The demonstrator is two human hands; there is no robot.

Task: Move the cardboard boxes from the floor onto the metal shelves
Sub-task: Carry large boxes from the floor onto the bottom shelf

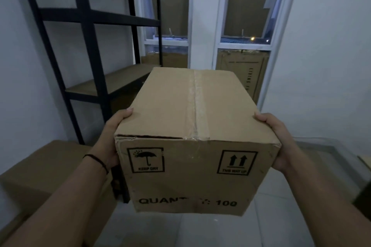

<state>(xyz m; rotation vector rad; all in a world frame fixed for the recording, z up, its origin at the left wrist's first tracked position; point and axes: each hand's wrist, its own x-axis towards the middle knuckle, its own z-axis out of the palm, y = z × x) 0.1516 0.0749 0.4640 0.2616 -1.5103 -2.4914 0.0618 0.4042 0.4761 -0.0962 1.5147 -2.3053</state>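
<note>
Fingers of the left hand (112, 138) and right hand (275, 142) clamp opposite side walls of the taped brown cardboard box (192, 136), thumbs over its top edges. The box is held clear of the floor, beside the black metal shelf unit (88, 50). It appears stiff and dry-surfaced, moderate in weight, its near top edge slightly torn. Gripping low along the sides seems soundest.

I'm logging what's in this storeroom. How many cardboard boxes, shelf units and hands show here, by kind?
Cardboard boxes: 2, the held box and the box at lower left
Shelf units: 1, black shelf unit
Hands: 2, left hand and right hand
Total: 5
</note>
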